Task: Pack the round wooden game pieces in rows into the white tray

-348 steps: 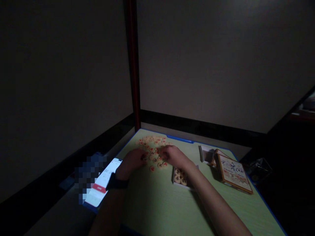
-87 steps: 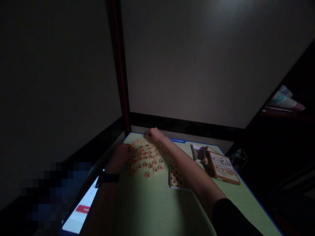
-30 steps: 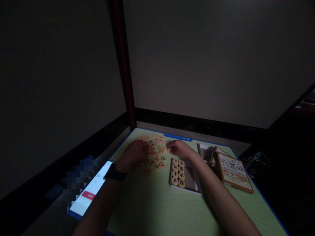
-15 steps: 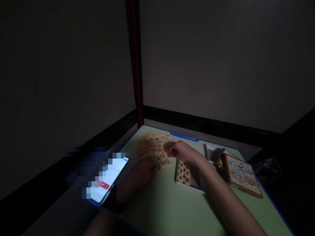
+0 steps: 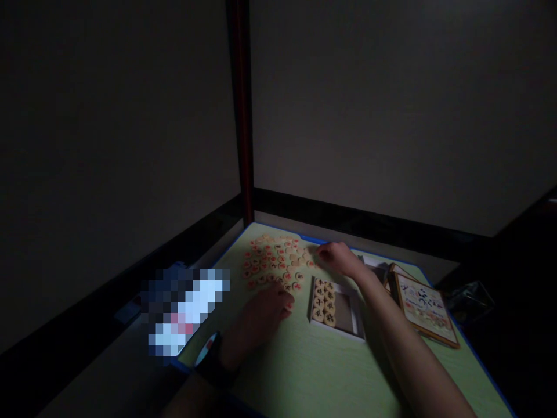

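In the head camera view, your left hand (image 5: 261, 316) lies palm down on the green counter with the blue edge (image 5: 300, 371). Its grip is released. The fingers are stretched out and the tips touch the near edge of the round pale wooden game pieces (image 5: 276, 262). It holds nothing that shows, and looks like it just rests there to keep that edge of the bunch together.

Your right hand (image 5: 337, 258) is at the far right side of the same pieces, with the fingers curled down. It is too dark to tell if that grip has a piece in it or not.

The pieces lie flat in one loose bunch at the far left of the counter. Many have red marks facing up.

The shallow white cardboard box (image 5: 346, 313) sits just beside the bunch, between your two arms, so both hands are close to it. A few pieces sit in neat rows in its left part. The rest of it is bare.

The flat square lid with the orange rim (image 5: 424, 310) lies well off to the right, likely to be out of the way. A black wristband (image 5: 211, 360) is on your left wrist.
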A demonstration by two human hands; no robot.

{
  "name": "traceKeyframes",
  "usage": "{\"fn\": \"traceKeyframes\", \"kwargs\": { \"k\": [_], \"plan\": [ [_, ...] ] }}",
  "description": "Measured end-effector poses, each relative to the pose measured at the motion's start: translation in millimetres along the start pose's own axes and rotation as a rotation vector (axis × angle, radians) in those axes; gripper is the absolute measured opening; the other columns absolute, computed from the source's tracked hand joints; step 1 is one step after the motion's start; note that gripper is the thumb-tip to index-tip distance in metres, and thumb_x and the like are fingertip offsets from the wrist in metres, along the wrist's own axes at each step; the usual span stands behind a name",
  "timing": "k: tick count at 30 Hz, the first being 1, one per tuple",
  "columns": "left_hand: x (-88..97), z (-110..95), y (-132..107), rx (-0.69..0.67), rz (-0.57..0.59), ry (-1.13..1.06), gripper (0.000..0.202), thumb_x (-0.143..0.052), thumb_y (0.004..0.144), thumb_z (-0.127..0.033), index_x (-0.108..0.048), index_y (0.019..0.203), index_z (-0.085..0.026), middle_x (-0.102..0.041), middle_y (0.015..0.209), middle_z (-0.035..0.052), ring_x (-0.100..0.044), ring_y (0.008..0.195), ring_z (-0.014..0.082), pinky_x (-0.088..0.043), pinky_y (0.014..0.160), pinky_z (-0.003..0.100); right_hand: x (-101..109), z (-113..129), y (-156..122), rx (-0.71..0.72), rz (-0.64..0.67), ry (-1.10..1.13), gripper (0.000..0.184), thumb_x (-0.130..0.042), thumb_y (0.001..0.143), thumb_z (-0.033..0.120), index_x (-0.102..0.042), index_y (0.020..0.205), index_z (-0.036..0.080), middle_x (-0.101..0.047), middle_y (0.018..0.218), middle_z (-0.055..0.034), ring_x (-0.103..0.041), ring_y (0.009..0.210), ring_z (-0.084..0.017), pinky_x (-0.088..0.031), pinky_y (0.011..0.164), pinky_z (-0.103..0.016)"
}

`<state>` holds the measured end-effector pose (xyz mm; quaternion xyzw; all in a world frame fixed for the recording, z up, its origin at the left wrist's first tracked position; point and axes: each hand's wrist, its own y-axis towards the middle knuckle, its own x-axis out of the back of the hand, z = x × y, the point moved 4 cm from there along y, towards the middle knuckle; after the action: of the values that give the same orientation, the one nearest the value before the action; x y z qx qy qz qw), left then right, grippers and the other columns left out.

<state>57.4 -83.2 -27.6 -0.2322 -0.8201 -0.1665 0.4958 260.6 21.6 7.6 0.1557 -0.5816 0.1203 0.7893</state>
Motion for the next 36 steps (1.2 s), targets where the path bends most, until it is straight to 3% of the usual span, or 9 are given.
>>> {"fn": "traceKeyframes", "kwargs": {
  "k": [4,9,13,17,21,25,29,36],
  "plan": [
    [-0.7,5.1,-3.9,0.007,-0.012,0.021,0.019,-0.046,0.093,-0.014,-0.063,0.089,-0.020,-0.063,0.103,0.0024,-0.060,0.090,0.0146,-0.045,0.078,0.026,-12.5,-20.3,3.1,-0.081,0.041,-0.005,0.029,-0.060,0.073,0.006,-0.077,0.094,0.016,-0.076,0.082,-0.0060,-0.069,0.079,-0.019,-0.042,0.069,-0.023],
    [-1.9,19.7,-2.9,0.000,0.004,0.033,0.020,-0.045,0.091,-0.015,-0.064,0.089,-0.020,-0.065,0.100,0.0033,-0.060,0.091,0.0167,-0.045,0.080,0.029,-23.1,-12.8,5.5,-0.018,0.035,0.042,0.010,-0.067,0.077,0.017,-0.075,0.083,0.017,-0.073,0.076,-0.0035,-0.066,0.074,-0.018,-0.039,0.065,-0.023],
    [8.4,28.7,-2.5,0.027,-0.012,-0.019,0.021,-0.049,0.091,-0.021,-0.068,0.100,-0.021,-0.069,0.105,0.0043,-0.062,0.098,0.0188,-0.046,0.088,0.031,-24.3,-6.4,4.0,0.041,0.080,0.041,0.010,-0.066,0.075,0.011,-0.073,0.077,0.017,-0.072,0.073,-0.0018,-0.064,0.070,-0.015,-0.037,0.062,-0.022],
    [20.6,40.3,-10.7,0.175,-0.077,0.024,0.027,-0.054,0.089,-0.024,-0.067,0.113,-0.021,-0.070,0.114,0.0077,-0.062,0.106,0.0231,-0.046,0.094,0.036,-16.0,-6.9,11.3,-0.027,0.047,0.002,0.019,-0.064,0.078,0.014,-0.077,0.091,0.017,-0.075,0.082,-0.0035,-0.068,0.078,-0.017,-0.041,0.067,-0.022],
    [14.4,34.7,-24.5,0.208,-0.136,0.045,0.027,-0.045,0.095,-0.028,-0.069,0.104,-0.020,-0.070,0.109,0.0089,-0.064,0.100,0.0224,-0.047,0.090,0.036,-14.5,7.3,38.3,-0.047,0.064,-0.120,0.025,-0.058,0.081,0.012,-0.077,0.096,0.020,-0.077,0.091,-0.0050,-0.070,0.086,-0.018,-0.043,0.072,-0.022],
    [0.7,20.9,-28.4,0.206,-0.079,0.007,0.036,-0.038,0.100,-0.036,-0.069,0.090,-0.019,-0.071,0.094,0.0070,-0.064,0.085,0.0195,-0.048,0.080,0.032,-20.0,25.5,63.9,-0.092,0.075,-0.216,0.023,-0.057,0.085,0.019,-0.075,0.100,0.019,-0.076,0.101,-0.0136,-0.070,0.095,-0.026,-0.046,0.074,-0.027],
    [13.6,9.6,-14.1,0.142,-0.095,0.062,0.029,-0.043,0.098,-0.031,-0.067,0.087,-0.018,-0.071,0.095,0.0066,-0.064,0.086,0.0186,-0.047,0.079,0.030,-26.3,36.1,70.9,-0.091,0.116,-0.303,0.024,-0.059,0.085,0.020,-0.074,0.104,0.018,-0.074,0.106,-0.0179,-0.070,0.099,-0.028,-0.048,0.077,-0.031],
    [39.6,-8.7,35.8,0.041,-0.072,0.197,0.027,-0.044,0.097,-0.026,-0.067,0.087,-0.018,-0.070,0.093,0.0079,-0.064,0.087,0.0205,-0.047,0.078,0.031,-32.5,44.4,76.1,-0.062,0.152,-0.340,0.022,-0.056,0.089,0.018,-0.071,0.105,0.014,-0.072,0.107,-0.0228,-0.069,0.100,-0.030,-0.048,0.079,-0.032]
  ]
}}
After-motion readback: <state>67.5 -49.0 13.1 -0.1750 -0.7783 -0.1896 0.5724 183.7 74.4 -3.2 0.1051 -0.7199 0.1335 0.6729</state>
